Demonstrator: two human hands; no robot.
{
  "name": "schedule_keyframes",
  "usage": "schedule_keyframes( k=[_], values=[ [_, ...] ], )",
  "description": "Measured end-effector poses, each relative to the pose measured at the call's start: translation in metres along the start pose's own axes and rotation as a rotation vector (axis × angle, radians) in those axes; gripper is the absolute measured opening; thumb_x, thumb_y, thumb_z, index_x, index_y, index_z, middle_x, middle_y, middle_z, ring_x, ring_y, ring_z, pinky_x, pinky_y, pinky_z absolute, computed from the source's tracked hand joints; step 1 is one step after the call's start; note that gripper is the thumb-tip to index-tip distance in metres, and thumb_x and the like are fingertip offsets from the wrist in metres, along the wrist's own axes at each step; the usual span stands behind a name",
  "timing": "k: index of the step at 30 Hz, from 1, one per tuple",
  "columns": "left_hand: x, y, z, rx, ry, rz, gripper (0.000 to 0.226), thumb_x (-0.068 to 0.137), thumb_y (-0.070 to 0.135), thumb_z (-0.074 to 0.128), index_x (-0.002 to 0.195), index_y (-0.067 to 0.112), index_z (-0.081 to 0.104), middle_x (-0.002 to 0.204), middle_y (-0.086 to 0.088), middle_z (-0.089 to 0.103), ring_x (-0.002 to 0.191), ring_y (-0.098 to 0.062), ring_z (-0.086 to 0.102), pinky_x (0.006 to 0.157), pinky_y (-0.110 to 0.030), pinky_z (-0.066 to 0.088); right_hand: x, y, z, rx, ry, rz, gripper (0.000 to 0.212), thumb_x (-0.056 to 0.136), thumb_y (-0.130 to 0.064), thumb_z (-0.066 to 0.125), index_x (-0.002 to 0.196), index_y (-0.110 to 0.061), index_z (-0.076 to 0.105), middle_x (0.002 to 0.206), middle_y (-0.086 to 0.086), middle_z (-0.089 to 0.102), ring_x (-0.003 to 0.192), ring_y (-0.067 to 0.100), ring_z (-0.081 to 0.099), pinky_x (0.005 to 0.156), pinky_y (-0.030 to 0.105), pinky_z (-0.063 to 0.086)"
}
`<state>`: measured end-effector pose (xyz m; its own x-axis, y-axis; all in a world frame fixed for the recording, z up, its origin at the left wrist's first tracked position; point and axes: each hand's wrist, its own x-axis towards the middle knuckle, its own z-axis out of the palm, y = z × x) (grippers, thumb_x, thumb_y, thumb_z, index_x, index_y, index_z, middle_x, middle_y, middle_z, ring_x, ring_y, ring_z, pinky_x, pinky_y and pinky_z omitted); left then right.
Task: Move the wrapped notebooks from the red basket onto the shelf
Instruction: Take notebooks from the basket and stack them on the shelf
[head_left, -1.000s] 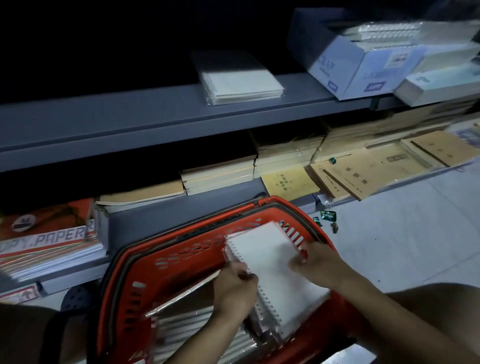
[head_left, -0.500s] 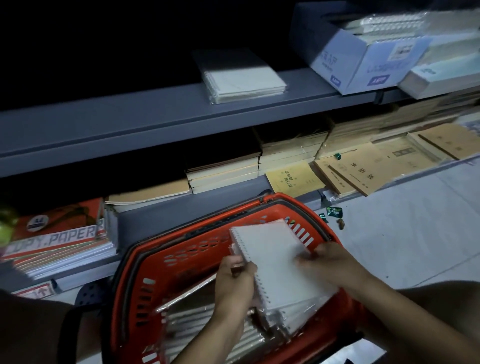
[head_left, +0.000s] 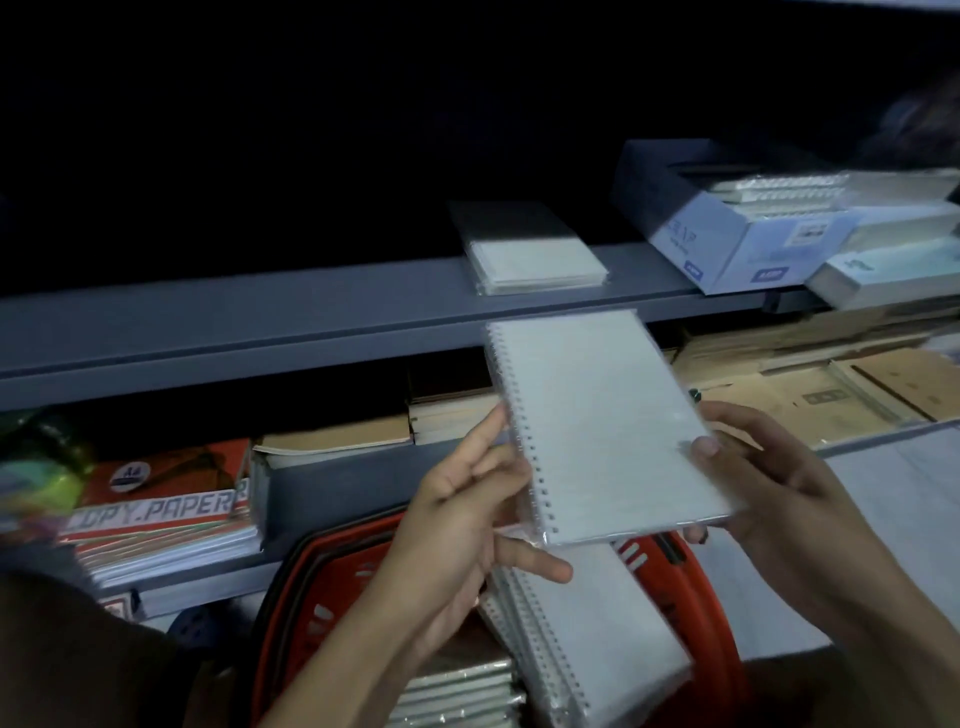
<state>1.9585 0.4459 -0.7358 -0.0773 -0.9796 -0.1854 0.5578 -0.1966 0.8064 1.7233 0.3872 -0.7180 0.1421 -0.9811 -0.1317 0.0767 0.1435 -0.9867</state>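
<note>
Clear plastic wrap crinkles under our fingertips as we hold a small stack of wrapped spiral notebooks (head_left: 602, 426) up between both hands. Our left hand (head_left: 462, 514) grips the coil-bound edge, fingers (head_left: 488, 431) reaching up along the spiral and the thumb stretched out beneath the stack's near corner. Our right hand (head_left: 769, 478) holds the opposite long edge, its thumb (head_left: 704, 446) pressed on the top cover and the other fingers curled underneath. The stack tilts slightly, its far end pointing toward the shelving, and it is clear of everything below.

Directly beneath our hands sits the red basket (head_left: 696, 587), with more wrapped notebooks (head_left: 597, 639) lying in it; one large pile leans under our right wrist and another pile (head_left: 457, 691) lies lower, near our left forearm.

Beyond our fingertips runs the grey shelf (head_left: 260, 322), and on it, just past the held stack, lies a low pile of wrapped notebooks (head_left: 535, 260). Farther right on that shelf stands an open blue-and-white box (head_left: 737, 234) holding coil-bound books, with a pale box (head_left: 883, 270) beside it.

On the lower shelf, left of our left hand, we see a stack of red copy paper packs (head_left: 161, 499); brown-covered books (head_left: 337, 436) lie beside it, and tan ledgers (head_left: 831, 389) spread out past our right hand.
</note>
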Motion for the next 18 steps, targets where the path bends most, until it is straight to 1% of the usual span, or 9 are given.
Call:
schedule_keyframes(
  k=[2,5,7,9,11,12,14,16,18],
  values=[
    [0.006,0.012,0.001,0.014,-0.012,0.068,0.050,0.100,0.003,0.049,0.146,0.024,0.047,0.132,0.000,0.067,0.098,-0.022,0.072,0.047,-0.031,0.059,0.007,-0.010,0.006,0.051,-0.007,-0.021,0.028,0.095,-0.011,0.055,0.123,-0.010,0.062,0.112,0.016,0.072,0.074,0.029,0.064,0.051,0.032,0.053],
    [0.017,0.028,0.000,0.023,0.054,0.156,0.047,0.098,0.006,0.053,0.143,0.019,0.050,0.130,0.003,0.069,0.097,-0.021,0.074,0.046,-0.028,0.059,0.021,-0.022,0.016,0.088,-0.060,-0.061,0.034,0.095,-0.005,0.051,0.127,-0.009,0.063,0.113,0.017,0.073,0.067,0.039,0.061,0.051,0.034,0.055],
    [0.024,0.034,-0.002,0.034,0.113,0.202,0.048,0.096,0.007,0.056,0.142,0.018,0.051,0.125,0.006,0.071,0.096,-0.020,0.075,0.046,-0.029,0.058,0.030,-0.025,0.025,0.043,-0.072,-0.101,0.035,0.096,-0.006,0.051,0.129,-0.012,0.065,0.116,0.013,0.073,0.080,0.041,0.065,0.056,0.035,0.057],
    [0.032,0.038,-0.005,0.057,0.159,0.237,0.048,0.095,0.008,0.059,0.141,0.018,0.052,0.122,0.009,0.073,0.096,-0.019,0.075,0.047,-0.029,0.059,0.039,-0.026,0.032,0.006,-0.056,-0.139,0.034,0.098,-0.007,0.052,0.126,-0.016,0.068,0.118,0.007,0.074,0.093,0.034,0.070,0.061,0.033,0.058],
    [0.044,0.045,-0.006,0.085,0.205,0.263,0.046,0.094,0.008,0.060,0.139,0.017,0.054,0.118,0.010,0.074,0.095,-0.018,0.075,0.046,-0.029,0.058,0.051,-0.026,0.040,0.012,-0.033,-0.159,0.032,0.098,-0.007,0.052,0.123,-0.017,0.070,0.118,0.005,0.074,0.098,0.027,0.072,0.064,0.034,0.058],
    [0.051,0.048,-0.006,0.093,0.230,0.274,0.045,0.094,0.007,0.061,0.138,0.015,0.055,0.115,0.010,0.075,0.091,-0.017,0.075,0.045,-0.028,0.057,0.058,-0.026,0.043,0.018,-0.017,-0.160,0.030,0.098,-0.008,0.053,0.121,-0.018,0.070,0.116,0.004,0.075,0.099,0.024,0.072,0.067,0.034,0.059],
    [0.069,0.057,-0.006,0.110,0.264,0.282,0.044,0.095,0.007,0.060,0.138,0.011,0.056,0.113,0.007,0.076,0.078,-0.013,0.073,0.046,-0.024,0.054,0.077,-0.026,0.046,0.010,0.022,-0.148,0.028,0.099,-0.010,0.055,0.121,-0.019,0.070,0.114,0.003,0.076,0.104,0.021,0.072,0.079,0.038,0.058],
    [0.087,0.068,-0.004,0.162,0.255,0.271,0.046,0.096,0.009,0.060,0.142,0.012,0.053,0.116,0.007,0.075,0.072,-0.012,0.072,0.053,-0.026,0.056,0.103,-0.028,0.047,-0.005,0.050,-0.121,0.025,0.100,-0.013,0.056,0.120,-0.021,0.070,0.114,0.002,0.076,0.109,0.021,0.071,0.091,0.040,0.054],
    [0.105,0.078,-0.003,0.257,0.213,0.248,0.056,0.093,0.010,0.066,0.146,0.015,0.048,0.119,0.014,0.073,0.077,-0.014,0.074,0.071,-0.032,0.060,0.131,-0.034,0.049,-0.043,0.083,-0.127,0.023,0.101,-0.017,0.055,0.118,-0.022,0.069,0.111,-0.001,0.076,0.110,0.019,0.069,0.096,0.042,0.053]
  ],
)
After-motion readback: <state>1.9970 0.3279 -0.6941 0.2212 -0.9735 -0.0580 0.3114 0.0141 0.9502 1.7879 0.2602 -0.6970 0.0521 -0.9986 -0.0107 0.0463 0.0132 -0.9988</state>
